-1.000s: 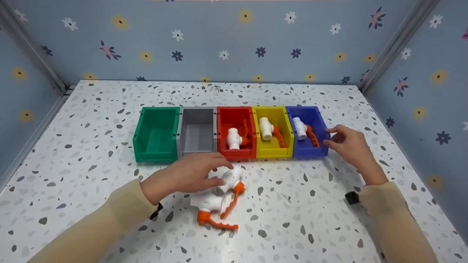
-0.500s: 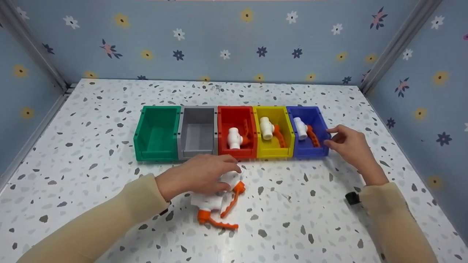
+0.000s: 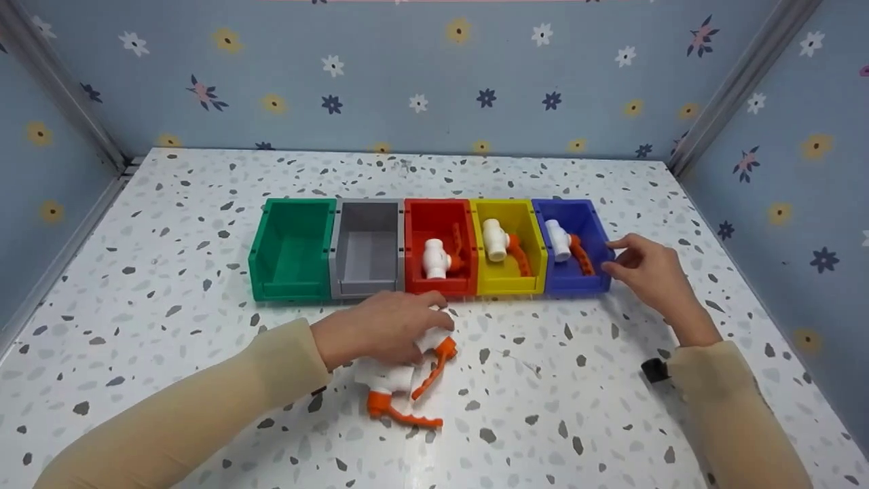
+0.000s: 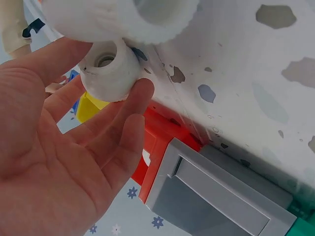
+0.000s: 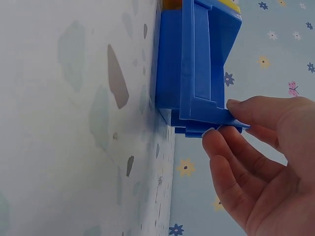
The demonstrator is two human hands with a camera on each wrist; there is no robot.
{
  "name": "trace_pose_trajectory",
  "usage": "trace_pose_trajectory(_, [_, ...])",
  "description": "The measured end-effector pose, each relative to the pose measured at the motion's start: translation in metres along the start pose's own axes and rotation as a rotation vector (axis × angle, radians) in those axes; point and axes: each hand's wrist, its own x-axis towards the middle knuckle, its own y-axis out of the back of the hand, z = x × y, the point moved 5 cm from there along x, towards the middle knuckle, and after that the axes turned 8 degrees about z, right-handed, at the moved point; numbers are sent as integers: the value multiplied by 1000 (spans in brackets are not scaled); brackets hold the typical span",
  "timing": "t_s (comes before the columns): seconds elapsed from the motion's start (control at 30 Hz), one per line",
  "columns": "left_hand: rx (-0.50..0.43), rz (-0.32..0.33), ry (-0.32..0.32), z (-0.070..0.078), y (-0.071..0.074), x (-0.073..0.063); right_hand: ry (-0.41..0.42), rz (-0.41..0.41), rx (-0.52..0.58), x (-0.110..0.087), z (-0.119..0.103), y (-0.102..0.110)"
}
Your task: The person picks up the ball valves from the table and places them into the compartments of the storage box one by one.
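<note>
My left hand (image 3: 383, 329) grips a white ball valve with an orange lever (image 3: 434, 372). In the left wrist view, thumb and fingers sit around its white body (image 4: 110, 81), and the palm covers part of it in the head view. Just nearer to me lies a second ball valve (image 3: 385, 378), its orange lever pointing right. My right hand (image 3: 648, 278) pinches the right side wall of the blue bin (image 3: 577, 285). In the right wrist view, the thumb is inside the rim of that blue bin (image 5: 197, 64) and the fingers outside. One ball valve (image 3: 558, 241) lies in it.
Left of the blue bin, joined in a row, stand the yellow bin (image 3: 509, 285), red bin (image 3: 441, 286), grey bin (image 3: 366, 288) and green bin (image 3: 292, 292). Yellow and red hold one ball valve each. Flowered panels (image 3: 407, 68) enclose the speckled table (image 3: 543, 407).
My left hand has moved right and slightly toward me, closing its fingers over the farther ball valve, whose lever has shifted slightly. The right hand stays on the blue bin.
</note>
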Motion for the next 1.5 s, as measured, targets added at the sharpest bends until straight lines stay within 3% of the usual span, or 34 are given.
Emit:
trace_pose_trajectory(0.47, [68,-23,-32,5,1,2,-18,-18,16,0,0,0])
trace_pose_trajectory(0.67, [4,8,-30,4,0,-1,-36,-28,26,0,1,-2])
trace_pose_trajectory(1.2, [-157,46,64,-1,6,-6,-5,-3,23,1,0,-3])
trace_pose_trajectory(1.5, [-141,134,67,-4,15,-10,-10,-1,26,0,0,-2])
